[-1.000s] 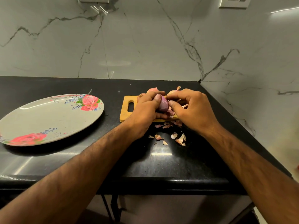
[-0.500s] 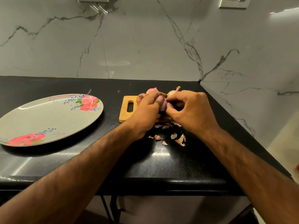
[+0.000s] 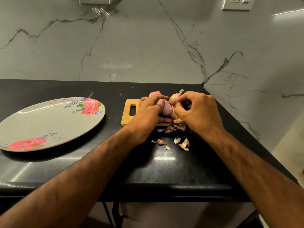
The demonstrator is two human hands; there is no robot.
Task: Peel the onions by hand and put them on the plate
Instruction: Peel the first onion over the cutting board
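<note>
**Onion held over the board, both hands on it**

The left hand [image 3: 148,112] grips a purple, partly peeled onion [image 3: 167,109] just above the wooden board [image 3: 127,112]. Its thumb lies across the top of the onion and its fingers curl underneath. The right hand [image 3: 199,112] meets it from the other side, with thumb and forefinger curled tight and pinching at the onion's right end. Whether a strip of skin is between them cannot be told.

The board lies toward the back right corner of the black counter [image 3: 98,162], with its handle slot facing left. At its far edge, behind the hands, sit three onions with skin on: one [image 3: 154,93] in the middle, one [image 3: 175,98] to the right and one [image 3: 142,100] to the left, partly hidden by the knuckles.

Loose peels [image 3: 183,143] lie scattered on the counter just in front of the board, under the wrists.

The flowered plate [image 3: 49,124] sits well apart, at the counter's left side, with no onion on it.
</note>
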